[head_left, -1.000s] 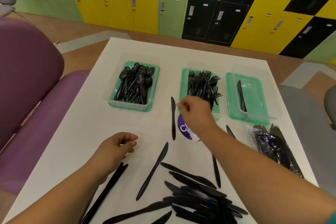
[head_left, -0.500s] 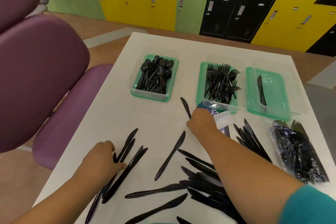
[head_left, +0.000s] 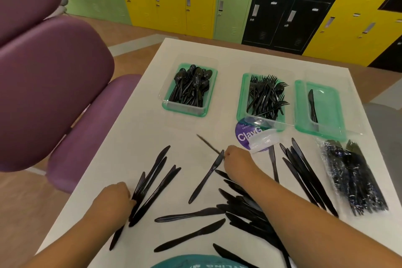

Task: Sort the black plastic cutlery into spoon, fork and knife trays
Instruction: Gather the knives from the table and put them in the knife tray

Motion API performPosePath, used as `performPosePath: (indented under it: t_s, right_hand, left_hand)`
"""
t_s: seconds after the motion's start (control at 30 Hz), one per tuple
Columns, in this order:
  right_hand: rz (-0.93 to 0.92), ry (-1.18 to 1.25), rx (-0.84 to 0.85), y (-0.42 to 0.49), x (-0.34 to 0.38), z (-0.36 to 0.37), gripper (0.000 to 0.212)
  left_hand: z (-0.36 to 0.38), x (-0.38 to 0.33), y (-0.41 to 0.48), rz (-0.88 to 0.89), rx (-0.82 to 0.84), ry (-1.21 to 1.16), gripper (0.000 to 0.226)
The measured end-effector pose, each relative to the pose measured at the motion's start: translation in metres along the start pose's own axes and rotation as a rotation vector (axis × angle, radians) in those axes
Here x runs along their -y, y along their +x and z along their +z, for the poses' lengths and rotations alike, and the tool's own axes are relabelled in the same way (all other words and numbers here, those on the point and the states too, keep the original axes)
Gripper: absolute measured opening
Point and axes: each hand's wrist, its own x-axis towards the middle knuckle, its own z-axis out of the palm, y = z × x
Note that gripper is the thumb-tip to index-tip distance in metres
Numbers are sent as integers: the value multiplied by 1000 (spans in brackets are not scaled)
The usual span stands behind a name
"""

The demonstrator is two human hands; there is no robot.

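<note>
On the white tabletop [head_left: 134,137], the right hand [head_left: 236,160] is seen pinched on the tip of a slim black plastic knife [head_left: 206,152] that appears blurred, so its exact pose cannot be told; it is judged to be gathered for the knife tray. The left hand [head_left: 114,197] is curled over the handle ends of a fanned bundle of black plastic knives [head_left: 152,183], seemingly held together so that they can be moved as one lot. Far beyond the right hand stand three green-rimmed clear trays: the spoon tray [head_left: 187,111] ahead and to its left, the fork tray [head_left: 240,102] straight ahead, the knife tray [head_left: 326,115] ahead and to its right, in which only one knife is seen. More loose knives [head_left: 243,209] are heaped under the right forearm. Just beyond the right hand lies a round purple label [head_left: 244,137] under crumpled clear plastic; "Clay" is legible, the rest is hidden. A sealed clear bag of cutlery [head_left: 352,178] is left far to the right.
</note>
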Motion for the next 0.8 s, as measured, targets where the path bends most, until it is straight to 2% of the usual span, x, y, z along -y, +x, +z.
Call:
performPosePath:
  t_s: [0.07, 0.17, 0.3, 0.4, 0.53, 0.6, 0.77, 0.8]
  right_hand:
    - [-7, 41, 25, -8, 3, 7, 32]
    - [6, 113, 65, -15, 7, 16, 57]
    - [-19, -137, 132, -18, 9, 26, 46]
    - [-1, -170, 96, -15, 13, 32, 36]
    - [67, -162, 91, -11, 19, 33, 16]
    - [82, -110, 49, -12, 18, 34, 17]
    - [38, -40, 2, -17, 10, 35, 19]
    - [28, -43, -4, -19, 10, 35, 25]
  left_hand:
    - [-1, 1, 1, 18, 2, -27, 16]
    - [-1, 3, 5, 25, -6, -54, 16]
    - [1, 6, 5, 30, -36, -127, 14]
    - [2, 9, 7, 43, -57, -151, 17]
    - [-4, 11, 6, 48, -145, -273, 9]
    - [-5, 15, 3, 31, -175, -347, 11]
    - [6, 31, -12, -29, -38, -318, 16]
    - [6, 31, -13, -40, -41, -331, 21]
